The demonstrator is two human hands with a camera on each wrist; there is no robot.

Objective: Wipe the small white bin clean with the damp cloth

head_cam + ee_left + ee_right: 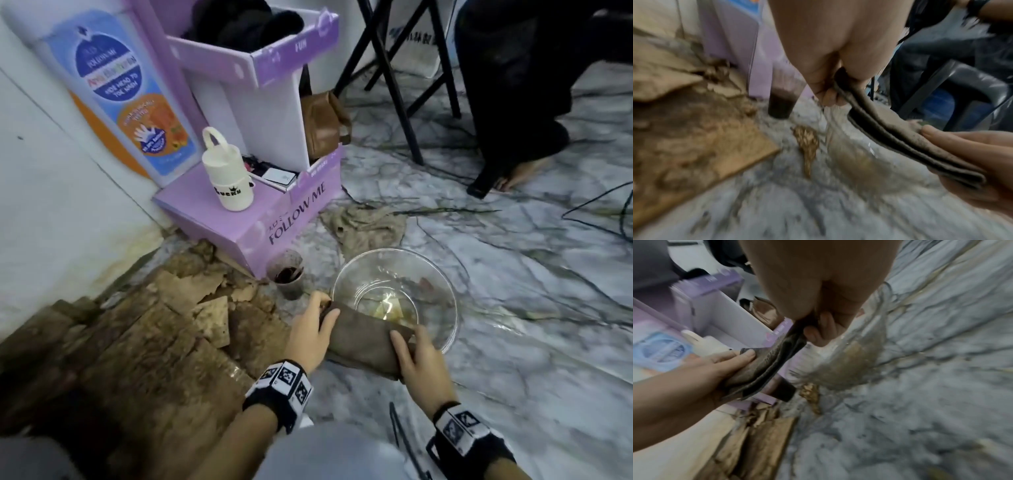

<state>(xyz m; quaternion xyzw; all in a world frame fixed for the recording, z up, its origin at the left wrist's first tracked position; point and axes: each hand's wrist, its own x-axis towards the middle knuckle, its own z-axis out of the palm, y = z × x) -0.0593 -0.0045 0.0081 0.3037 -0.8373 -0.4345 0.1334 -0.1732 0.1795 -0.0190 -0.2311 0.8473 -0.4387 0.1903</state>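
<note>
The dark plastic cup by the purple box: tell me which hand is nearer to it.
Left. The left hand grips the cloth just beside the cup; the right hand holds the cloth's far end, over the glass bowl.

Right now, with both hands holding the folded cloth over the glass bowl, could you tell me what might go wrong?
1. The folded brown cloth, held by the left hand and right hand, looks soiled, so it may smear rather than clean.
2. The clear glass bowl holds yellowish residue; dipping may dirty the cloth.
3. The dark-filled plastic cup stands nearby and could tip.

A grey-brown cloth [363,339], a clear glass bowl [442,274], a lilac box [274,222], grey-veined white marble floor [531,308].
</note>
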